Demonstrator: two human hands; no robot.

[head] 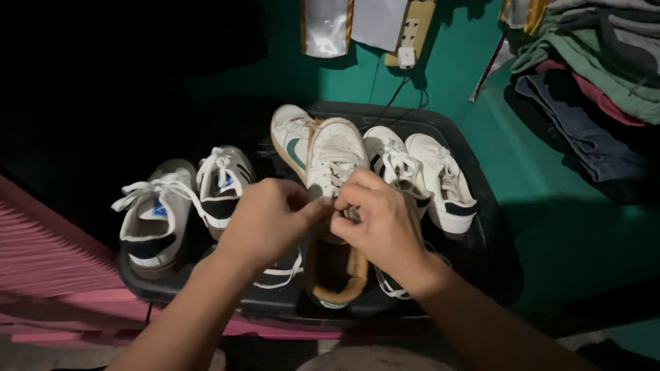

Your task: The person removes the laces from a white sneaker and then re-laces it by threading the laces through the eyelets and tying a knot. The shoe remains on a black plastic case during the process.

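Over a black tray, left hand and right hand pinch a white sneaker's laces.

A dim home corner: sneakers fill a black tray, folded clothes pile far right, a power strip hangs on the green wall.

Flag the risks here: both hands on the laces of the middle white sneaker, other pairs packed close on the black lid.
1. The left hand and right hand cover the laces of the white sneaker, so a missed eyelet may go unseen.
2. Loose laces on the grey sneaker lie near the left wrist and could snag.
3. The sneakers crowd the black lid; a tug might knock the white-and-black sneaker toward its edge.
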